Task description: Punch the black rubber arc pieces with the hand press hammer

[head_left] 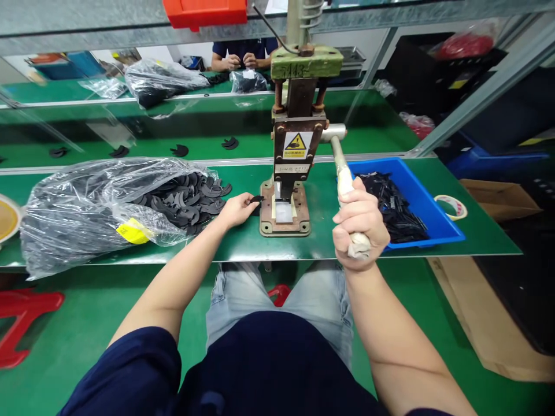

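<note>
My right hand (pixel 361 225) is wrapped round the taped lever handle (pixel 344 180) of a hand press (pixel 299 121). The lever angles down toward me from the press's right side. At the left edge of the press base (pixel 285 229), my left hand (pixel 237 210) pinches a small black curved piece (pixel 257 200). Under the ram, a pale block (pixel 284 212) lies on the base. Left of that hand, many similar dark curved pieces (pixel 186 199) spill from the mouth of a clear plastic bag (pixel 82 208) with a yellow label (pixel 133 230).
A blue bin (pixel 416 205) of thin black parts stands right of the press, beside a tape roll (pixel 451 207). Several curved pieces (pixel 179 150) lie on the strip behind. Across the bench, a person's hands (pixel 241 61) work. A red bin (pixel 206 13) hangs overhead.
</note>
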A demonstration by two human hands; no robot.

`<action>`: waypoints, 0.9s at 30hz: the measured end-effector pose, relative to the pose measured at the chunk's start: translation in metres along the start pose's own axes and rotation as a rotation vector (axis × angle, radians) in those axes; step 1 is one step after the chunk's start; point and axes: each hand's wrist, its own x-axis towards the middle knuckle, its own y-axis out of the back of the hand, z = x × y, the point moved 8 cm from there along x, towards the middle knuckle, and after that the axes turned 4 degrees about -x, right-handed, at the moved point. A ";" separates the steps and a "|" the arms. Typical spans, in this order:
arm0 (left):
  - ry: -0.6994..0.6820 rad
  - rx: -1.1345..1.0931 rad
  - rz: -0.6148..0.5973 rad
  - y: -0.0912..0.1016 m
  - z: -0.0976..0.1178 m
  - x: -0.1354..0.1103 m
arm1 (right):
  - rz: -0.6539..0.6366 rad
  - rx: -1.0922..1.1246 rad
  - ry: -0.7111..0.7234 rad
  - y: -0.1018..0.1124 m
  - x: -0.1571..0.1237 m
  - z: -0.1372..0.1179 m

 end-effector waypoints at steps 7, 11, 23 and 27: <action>0.127 -0.388 -0.040 0.001 0.005 0.006 | 0.020 0.010 0.055 -0.003 0.004 -0.003; 0.193 -0.590 -0.236 -0.024 0.033 0.010 | 0.026 -0.009 0.023 -0.003 0.005 -0.002; 0.178 -0.450 -0.325 -0.050 0.053 0.030 | 0.028 -0.002 0.048 -0.004 0.006 -0.006; 0.194 -0.412 -0.337 -0.051 0.056 0.031 | 0.055 0.003 0.034 -0.004 0.006 -0.005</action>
